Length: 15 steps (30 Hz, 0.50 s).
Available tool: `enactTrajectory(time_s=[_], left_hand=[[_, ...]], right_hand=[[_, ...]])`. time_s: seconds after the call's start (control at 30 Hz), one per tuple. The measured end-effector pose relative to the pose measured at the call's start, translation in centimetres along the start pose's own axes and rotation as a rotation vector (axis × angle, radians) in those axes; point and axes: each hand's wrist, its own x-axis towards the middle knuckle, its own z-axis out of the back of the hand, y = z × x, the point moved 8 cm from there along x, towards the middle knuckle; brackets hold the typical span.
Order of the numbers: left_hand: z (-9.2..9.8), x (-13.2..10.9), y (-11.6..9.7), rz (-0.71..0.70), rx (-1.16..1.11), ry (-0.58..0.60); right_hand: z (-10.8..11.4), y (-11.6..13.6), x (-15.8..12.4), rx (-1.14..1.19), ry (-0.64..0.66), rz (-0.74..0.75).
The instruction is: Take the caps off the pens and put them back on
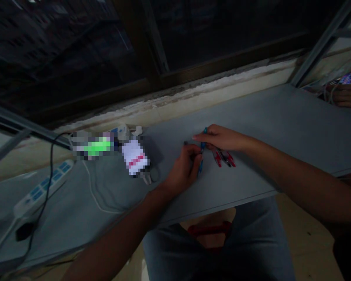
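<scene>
While our right hand (pixel 218 137) pinches the blue tool (pixel 203 144) over the counter (pixel 248 177), a weak pinch could drop it by the red pieces (pixel 224 158). Left hand (pixel 183 167) is curled against it; can't tell if gripping. Dim light could make us misalign. Tool looks slim, blue, partly finger-covered; exact type unclear.

The left hand (pixel 183 168), fingers (pixel 194 148) curled, sits just beside the right hand (pixel 219 136), forearms (pixel 286 171) angled inward.
</scene>
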Motion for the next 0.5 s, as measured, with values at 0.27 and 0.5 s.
enactTrajectory(time_s=[0.27,0.5], left_hand=[[0.4,0.2,1.7,0.14,0.093,0.028],[0.6,0.5,1.5,0.209,0.059,0.032]], right_hand=[[1.7,-0.7,0.5,-0.003,-0.259,-0.007],[1.1,-1.0,0.6,0.192,-0.149,0.028]])
